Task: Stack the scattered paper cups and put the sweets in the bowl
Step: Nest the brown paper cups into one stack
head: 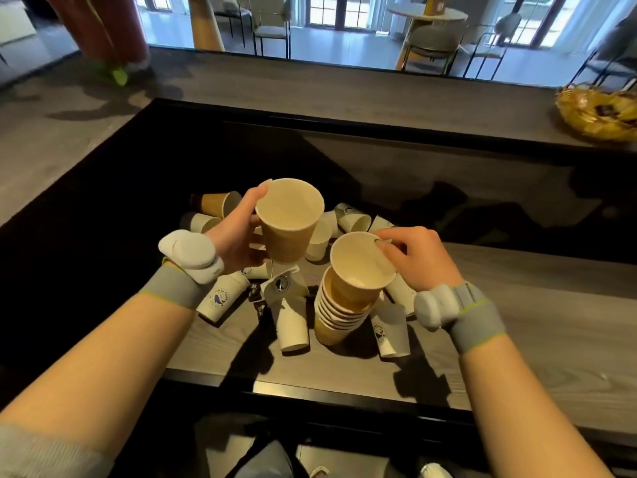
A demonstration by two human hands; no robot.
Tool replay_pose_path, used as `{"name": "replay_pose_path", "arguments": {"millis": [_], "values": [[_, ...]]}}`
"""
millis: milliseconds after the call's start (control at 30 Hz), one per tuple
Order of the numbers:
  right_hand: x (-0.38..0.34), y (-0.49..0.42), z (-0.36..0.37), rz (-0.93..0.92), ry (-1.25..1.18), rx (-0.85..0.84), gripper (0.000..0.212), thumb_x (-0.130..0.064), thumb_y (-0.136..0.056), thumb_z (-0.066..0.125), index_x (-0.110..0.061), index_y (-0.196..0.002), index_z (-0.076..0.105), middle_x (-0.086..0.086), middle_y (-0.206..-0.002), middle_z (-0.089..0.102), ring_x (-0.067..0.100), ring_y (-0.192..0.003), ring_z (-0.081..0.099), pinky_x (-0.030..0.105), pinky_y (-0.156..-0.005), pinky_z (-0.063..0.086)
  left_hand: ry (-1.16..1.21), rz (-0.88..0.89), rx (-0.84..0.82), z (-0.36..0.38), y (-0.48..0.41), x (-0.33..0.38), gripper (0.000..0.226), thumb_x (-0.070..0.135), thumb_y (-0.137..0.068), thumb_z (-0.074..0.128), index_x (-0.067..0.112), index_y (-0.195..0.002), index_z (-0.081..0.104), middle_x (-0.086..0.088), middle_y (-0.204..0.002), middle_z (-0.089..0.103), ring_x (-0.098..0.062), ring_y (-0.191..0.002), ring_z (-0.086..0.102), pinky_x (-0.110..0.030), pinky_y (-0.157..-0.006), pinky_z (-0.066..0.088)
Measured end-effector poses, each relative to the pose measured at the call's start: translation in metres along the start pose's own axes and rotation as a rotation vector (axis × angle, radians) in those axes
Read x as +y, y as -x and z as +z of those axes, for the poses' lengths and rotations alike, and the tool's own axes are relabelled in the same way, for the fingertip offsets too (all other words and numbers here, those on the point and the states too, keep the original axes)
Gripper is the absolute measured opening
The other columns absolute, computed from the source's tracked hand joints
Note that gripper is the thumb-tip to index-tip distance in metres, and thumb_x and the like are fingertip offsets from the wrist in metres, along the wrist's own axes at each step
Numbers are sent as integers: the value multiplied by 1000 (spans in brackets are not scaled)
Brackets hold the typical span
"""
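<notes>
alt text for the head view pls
The left hand holds up a brown paper cup while the right hand pinches the top rim of the stack of brown cups. White cups lie scattered around it; a golden bowl sits far right.

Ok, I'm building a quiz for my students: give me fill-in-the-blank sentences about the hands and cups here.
1. The left hand grips exactly ____ brown cup.
2. The right hand pinches the ____ of the brown stack's top cup.
3. The white cup near the left wrist lies on its ____.
4. The golden bowl sits on the person's far ____.
Missing words: one; rim; side; right.
</notes>
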State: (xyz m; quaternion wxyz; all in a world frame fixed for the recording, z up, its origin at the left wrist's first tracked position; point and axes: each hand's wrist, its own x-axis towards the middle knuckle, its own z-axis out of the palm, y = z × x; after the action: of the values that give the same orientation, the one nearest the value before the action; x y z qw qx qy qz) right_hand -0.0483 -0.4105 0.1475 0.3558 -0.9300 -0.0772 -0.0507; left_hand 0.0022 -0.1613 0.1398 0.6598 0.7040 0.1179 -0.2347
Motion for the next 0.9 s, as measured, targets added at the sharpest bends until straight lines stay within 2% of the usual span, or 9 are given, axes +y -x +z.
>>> {"name": "replay_pose_path", "arguments": {"millis": [100,167,233,300,400,567,633,733,900], "values": [[10,-6,11,-5,219,-57,23,-21,-92,49,-12,-93,70,8,-83,62,23,-86,54,36,-74,44,-4,-1,-15,5,3,-1,85,79,-77,30,18,-136,37,-13,-138,42,-33,-124,43,-35,-85,42],[11,-5,32,-21,377,-84,33,-31,-94,44,-18,-120,60,9,-108,55,26,-108,45,41,-88,41,4,21,-8,9,6,-3,73,77,-79,29,23,-126,42,-11,-136,43,-30,-121,44,-33,-83,44],[7,3,55,-50,397,-173,49,-40,-97,34,-22,-142,34,8,-137,42,27,-127,34,41,-101,33,16,34,3,12,7,-5,66,76,-80,29,26,-120,46,-10,-135,44,-28,-119,46,-32,-79,45],[2,10,73,-28,301,-243,54,-43,-97,28,-23,-146,20,6,-147,35,26,-134,31,40,-106,29,30,17,17,12,8,-9,66,77,-79,29,27,-118,48,-10,-135,45,-29,-118,47,-36,-85,45],[4,4,77,50,192,-205,44,-31,-99,27,-24,-143,26,10,-138,47,30,-123,44,42,-97,39,66,3,63,9,10,-15,73,77,-79,29,24,-125,46,-11,-135,46,-31,-119,48,-40,-91,44],[12,0,75,144,21,-141,36,-24,-99,28,-19,-133,37,17,-122,58,38,-108,54,47,-89,45,154,91,60,10,16,-16,77,75,-82,24,20,-134,41,-12,-131,49,-28,-113,51,-37,-78,48],[12,4,80,144,-71,-132,36,-26,-100,28,-18,-133,40,16,-123,58,35,-111,54,45,-93,44,158,119,34,13,17,-11,80,73,-84,21,18,-140,35,-12,-130,48,-28,-113,51,-36,-83,47],[10,4,78,212,-321,-91,41,-30,-100,26,-17,-137,40,6,-138,49,22,-128,44,29,-106,32,58,146,-3,24,18,-3,79,71,-86,15,19,-144,27,-7,-127,44,-25,-118,47,-33,-96,38],[-7,-6,59,276,-725,111,48,-41,-99,15,-26,-138,40,-1,-144,44,12,-134,38,35,-116,26,-102,217,-59,47,24,4,61,61,-91,11,27,-134,38,-6,-125,49,-14,-103,51,-22,-76,37]]}}
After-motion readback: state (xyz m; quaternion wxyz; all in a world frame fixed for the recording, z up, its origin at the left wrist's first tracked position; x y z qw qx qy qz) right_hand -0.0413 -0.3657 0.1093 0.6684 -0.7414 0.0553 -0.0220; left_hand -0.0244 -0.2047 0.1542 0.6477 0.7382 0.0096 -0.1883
